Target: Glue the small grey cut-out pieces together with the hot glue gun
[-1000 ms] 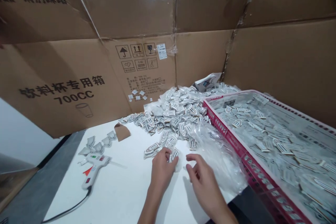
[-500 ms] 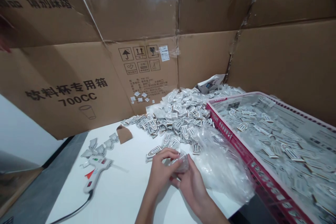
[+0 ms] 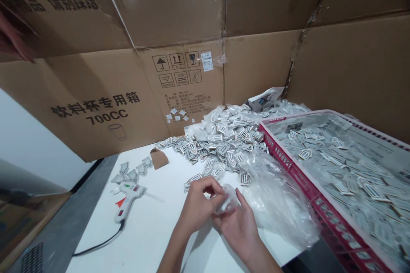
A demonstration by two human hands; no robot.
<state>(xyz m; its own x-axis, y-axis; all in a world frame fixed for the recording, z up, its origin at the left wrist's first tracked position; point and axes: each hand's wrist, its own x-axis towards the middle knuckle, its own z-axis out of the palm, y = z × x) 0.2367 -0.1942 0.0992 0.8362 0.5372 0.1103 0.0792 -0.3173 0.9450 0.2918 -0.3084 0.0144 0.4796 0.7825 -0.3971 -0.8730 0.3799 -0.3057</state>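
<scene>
My left hand (image 3: 201,201) pinches a small crumpled clear plastic bag (image 3: 229,198) between thumb and fingers. Its contents, if any, I cannot make out. Under and beside the bag, my right hand (image 3: 239,227) is turned palm up and holds it from below, thumb raised on the right side. Just beyond my left hand lie a few flat grey-and-white arch-shaped pieces (image 3: 193,180). They lie at the near edge of a large heap of similar pieces (image 3: 221,145), many in clear wrapping. A big clear plastic bag (image 3: 278,200) lies right of my right hand.
A white glue gun (image 3: 130,200) with a black cord lies left, below several grey pieces (image 3: 133,172) and a brown cardboard scrap (image 3: 159,158). A pink-red crate (image 3: 288,164) full of wrapped pieces stands right. Cardboard walls (image 3: 179,17) enclose the back. Something reddish and blurred (image 3: 14,34) shows upper left.
The view has shifted, so the scene sits slightly further right. The plastic in my hands now looks looser and more crumpled, and my right fingers have opened a little. The reddish blur has grown larger.
</scene>
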